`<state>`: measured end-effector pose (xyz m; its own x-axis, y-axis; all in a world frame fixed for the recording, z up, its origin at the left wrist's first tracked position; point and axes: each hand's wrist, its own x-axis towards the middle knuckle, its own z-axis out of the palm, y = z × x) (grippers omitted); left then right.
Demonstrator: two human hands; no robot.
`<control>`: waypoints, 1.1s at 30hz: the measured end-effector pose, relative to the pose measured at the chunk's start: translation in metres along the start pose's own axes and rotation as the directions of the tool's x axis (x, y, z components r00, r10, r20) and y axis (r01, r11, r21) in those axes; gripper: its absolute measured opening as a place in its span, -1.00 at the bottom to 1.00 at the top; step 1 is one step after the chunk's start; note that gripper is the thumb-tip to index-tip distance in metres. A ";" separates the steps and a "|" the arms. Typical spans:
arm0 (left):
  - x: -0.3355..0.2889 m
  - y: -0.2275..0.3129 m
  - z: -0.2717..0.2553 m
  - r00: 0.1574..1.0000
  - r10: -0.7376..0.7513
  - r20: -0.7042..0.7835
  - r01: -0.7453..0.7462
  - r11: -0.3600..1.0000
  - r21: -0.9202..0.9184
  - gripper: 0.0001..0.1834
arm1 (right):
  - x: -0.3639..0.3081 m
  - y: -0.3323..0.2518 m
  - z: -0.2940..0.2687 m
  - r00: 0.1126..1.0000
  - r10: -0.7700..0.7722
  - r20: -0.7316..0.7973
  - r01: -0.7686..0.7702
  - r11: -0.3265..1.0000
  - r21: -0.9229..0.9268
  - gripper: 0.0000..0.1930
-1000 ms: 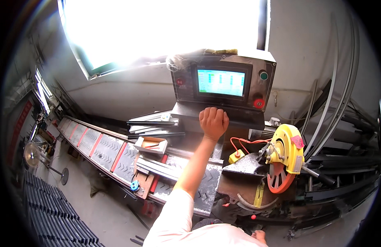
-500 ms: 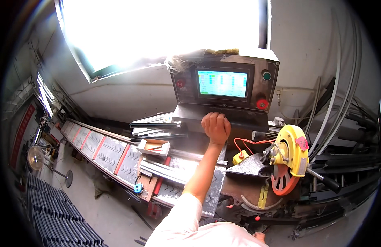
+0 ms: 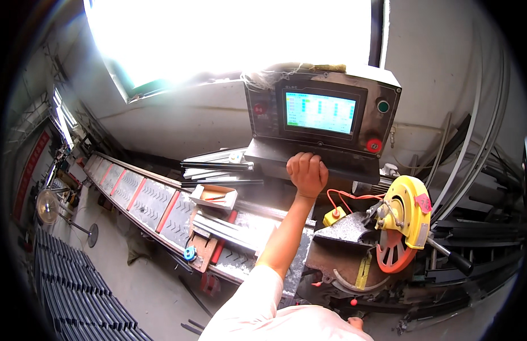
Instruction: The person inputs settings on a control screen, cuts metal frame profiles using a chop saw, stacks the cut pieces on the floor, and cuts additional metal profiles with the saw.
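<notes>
My left hand (image 3: pixel 307 174) is stretched forward, closed, with its back towards me. It rests at the front edge of the metal ledge below a control box (image 3: pixel 263 119). Its fingertips and palm side are hidden, so I cannot tell whether anything is in it. Above the hand a lit screen (image 3: pixel 320 112) is set in the box, with a green button (image 3: pixel 383 106) and a red knob (image 3: pixel 374 146) to its right. Low beside my pale shirt, only a small part of my right hand (image 3: pixel 356 323) shows; its fingers cannot be made out.
A yellow cut-off saw (image 3: pixel 410 207) with an orange lower guard stands at right. A long roller conveyor (image 3: pixel 144 200) runs to the far left, with an open carton (image 3: pixel 226 199) and metal profiles (image 3: pixel 223 227) on it. Dark bars (image 3: pixel 75 290) are stacked at lower left.
The view has shifted slightly, so the control box sits farther right in the picture. My left hand keeps its place at the ledge, and my right hand stays low beside my shirt.
</notes>
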<state>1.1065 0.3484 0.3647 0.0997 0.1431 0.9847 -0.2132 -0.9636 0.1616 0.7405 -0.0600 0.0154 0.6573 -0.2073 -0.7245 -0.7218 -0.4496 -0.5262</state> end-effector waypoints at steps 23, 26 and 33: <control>0.003 -0.002 -0.012 0.998 -0.001 0.056 0.001 1.000 0.007 -0.85 | -0.021 -0.006 0.006 0.999 -0.016 -0.040 0.018 0.998 0.053 -0.84; 0.001 0.005 -0.007 0.998 -0.010 0.063 0.011 1.000 -0.019 -0.85 | -0.028 -0.006 0.006 0.998 0.020 -0.063 -0.014 0.996 0.083 -0.84; 0.005 0.001 -0.012 0.998 -0.004 0.064 0.005 1.000 -0.006 -0.85 | -0.017 0.006 0.012 0.997 0.034 -0.064 -0.023 0.987 0.160 -0.84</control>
<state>1.0952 0.3506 0.3705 0.1630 0.1324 0.9777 -0.2188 -0.9614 0.1666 0.7224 -0.0492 0.0192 0.6448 -0.2776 -0.7121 -0.7624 -0.2997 -0.5735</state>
